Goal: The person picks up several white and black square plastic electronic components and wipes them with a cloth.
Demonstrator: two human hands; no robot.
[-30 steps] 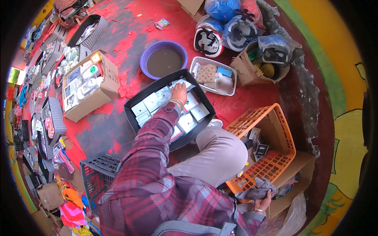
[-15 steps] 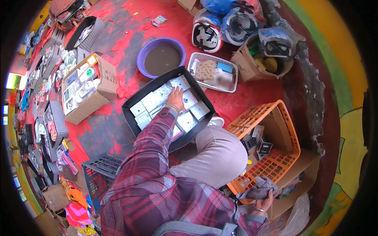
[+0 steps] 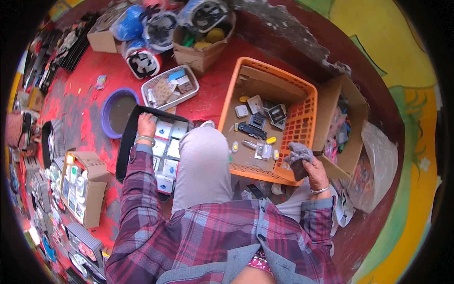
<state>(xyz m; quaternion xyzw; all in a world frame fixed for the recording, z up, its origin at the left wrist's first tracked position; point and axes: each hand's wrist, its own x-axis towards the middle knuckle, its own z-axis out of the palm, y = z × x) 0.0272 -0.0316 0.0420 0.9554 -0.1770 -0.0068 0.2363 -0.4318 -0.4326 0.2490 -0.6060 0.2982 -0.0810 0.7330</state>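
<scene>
Left hand [image 3: 145, 125] flat on packets in black tray [image 3: 126, 142]; right hand [image 3: 316, 171] grips grey cloth [image 3: 299, 154] beside orange crate [image 3: 302, 123].

Tray [image 3: 126, 142] lies left of knee [image 3: 204, 161], crate [image 3: 302, 123] right

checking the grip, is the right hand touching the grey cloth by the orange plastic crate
Touching. The head view shows the right hand closed around the grey cloth, which bunches out above its fingers at the orange plastic crate's near corner.

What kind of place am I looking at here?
Probably a street-side stall selling small electrical parts: a black tray of packaged items, an orange crate of loose fittings, and cardboard boxes spread on a red painted floor.
</scene>
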